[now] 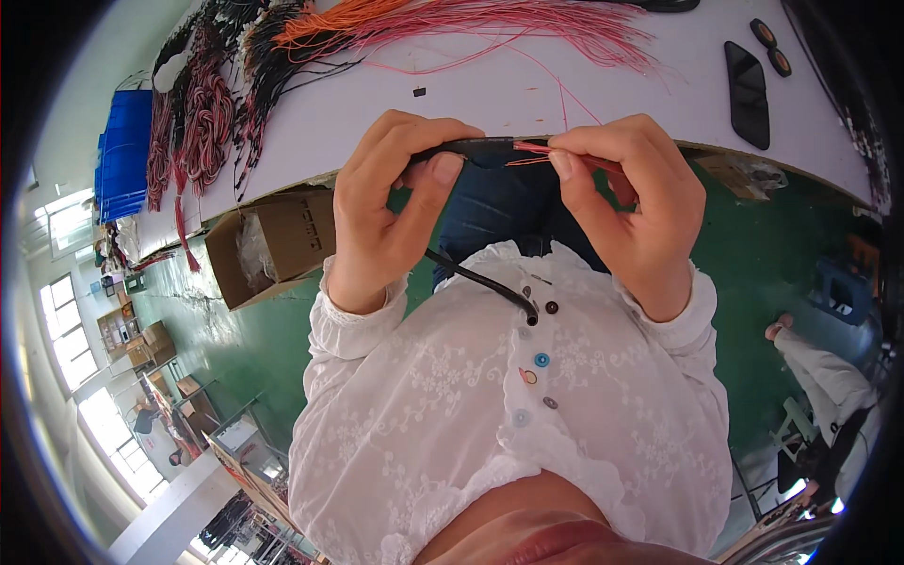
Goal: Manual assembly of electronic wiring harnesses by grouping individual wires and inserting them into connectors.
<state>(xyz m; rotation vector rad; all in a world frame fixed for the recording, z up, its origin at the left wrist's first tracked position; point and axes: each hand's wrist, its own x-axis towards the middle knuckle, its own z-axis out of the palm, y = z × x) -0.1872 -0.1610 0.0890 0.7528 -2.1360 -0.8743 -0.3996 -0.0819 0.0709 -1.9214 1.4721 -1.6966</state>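
Note:
Between thumb and fingers, my left hand pinches a black sleeve tube close to its right end. The tube's other end hangs down below that hand, curving in front of the white blouse. My right hand is closed on a few thin red wires, which meet the tube's mouth between the two hands. Whether the wire tips are inside the tube or only against it, I cannot tell. Both hands are raised at the near edge of the white table.
Bundles of red wires, orange wires and twisted red-black cables cover the table's far and left parts. A black phone lies at right. Below stand an open cardboard box and blue bins. Another person is at right.

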